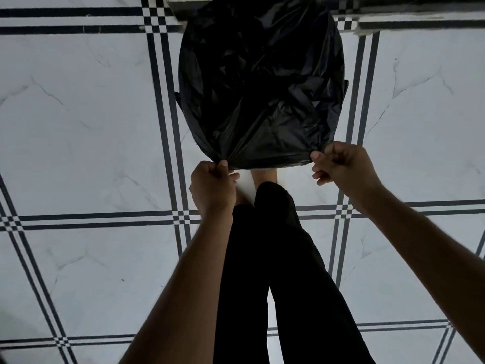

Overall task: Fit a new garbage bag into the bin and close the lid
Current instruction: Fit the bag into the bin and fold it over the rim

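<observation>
Head view: black bag (262, 80) over marble-tiled floor (78, 127)

Crumpled black garbage bag (262, 82) drapes over the round bin, covering it entirely.

Head-worn view, straight down, close above floor (78, 127).

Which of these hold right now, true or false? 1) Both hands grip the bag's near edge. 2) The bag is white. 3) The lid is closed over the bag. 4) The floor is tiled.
1) True: the left hand and right hand each pinch the near edge of the garbage bag.
2) False: it is black.
3) False: no lid shows; the bag lies open across the bin's top.
4) True: pale tiled floor with dark line borders.
</observation>
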`<state>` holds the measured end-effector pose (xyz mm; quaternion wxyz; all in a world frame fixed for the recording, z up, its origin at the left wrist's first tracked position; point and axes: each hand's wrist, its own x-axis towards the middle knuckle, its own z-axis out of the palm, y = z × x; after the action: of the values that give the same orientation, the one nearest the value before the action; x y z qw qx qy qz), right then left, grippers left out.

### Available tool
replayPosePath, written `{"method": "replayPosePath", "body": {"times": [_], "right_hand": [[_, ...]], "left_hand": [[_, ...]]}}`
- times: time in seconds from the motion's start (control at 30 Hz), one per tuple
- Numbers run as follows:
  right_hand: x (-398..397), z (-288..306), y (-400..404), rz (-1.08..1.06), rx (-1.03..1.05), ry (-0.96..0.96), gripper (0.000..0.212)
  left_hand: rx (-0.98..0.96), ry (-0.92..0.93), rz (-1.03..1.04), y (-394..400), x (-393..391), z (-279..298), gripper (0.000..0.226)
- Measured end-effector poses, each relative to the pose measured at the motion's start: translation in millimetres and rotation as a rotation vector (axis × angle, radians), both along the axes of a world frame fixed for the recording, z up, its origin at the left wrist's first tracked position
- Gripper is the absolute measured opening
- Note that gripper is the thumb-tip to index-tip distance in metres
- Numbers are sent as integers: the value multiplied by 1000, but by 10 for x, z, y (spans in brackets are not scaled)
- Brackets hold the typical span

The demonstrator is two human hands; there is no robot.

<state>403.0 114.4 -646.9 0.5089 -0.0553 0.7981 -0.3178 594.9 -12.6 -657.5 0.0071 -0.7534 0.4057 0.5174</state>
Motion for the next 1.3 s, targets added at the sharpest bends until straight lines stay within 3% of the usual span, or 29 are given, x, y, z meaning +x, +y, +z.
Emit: {"method": "replayPosePath", "body": {"times": [0.1,0.2,0.43,0.5,0.67,0.83,0.87,0.9,0.97,1.03,1.13,1.23,1.3], "right_hand": [[-41,-21,68,18,-12,-79,29],[-71,-20,20,125,25,-42,25],[-90,-147,-97,154,45,58,22],[-94,-235,-83,125,63,60,20],[-81,-425,-180,117,136,140,10],[-133,-297,-230,156,259,-17,9],[-161,-202,-216,192,302,-22,12],[-199,-69,-207,235,333,21,13],[-274,271,-222,375,343,289,17],[-254,604,-370,457,225,545,18],[-121,756,-779,515,-99,651,20],[-29,405,-1261,795,-260,676,23],[-42,-26,-1535,998,-201,655,26]], "left_hand": [[-74,24,-149,40,126,8,23],[-166,-12,-353,-16,197,43,24],[-229,-17,-483,-143,241,-46,18],[-176,-32,-456,-187,198,-77,14],[-20,-71,-375,-340,95,-288,30],[183,135,-139,-505,183,-295,8],[189,139,-112,-546,235,-249,13],[181,143,-73,-582,282,-193,15],[154,165,52,-658,344,-83,11],[171,273,203,-737,354,32,16],[195,426,207,-800,273,99,25],[175,464,200,-790,187,46,18],[189,525,244,-771,194,-45,16]]}}
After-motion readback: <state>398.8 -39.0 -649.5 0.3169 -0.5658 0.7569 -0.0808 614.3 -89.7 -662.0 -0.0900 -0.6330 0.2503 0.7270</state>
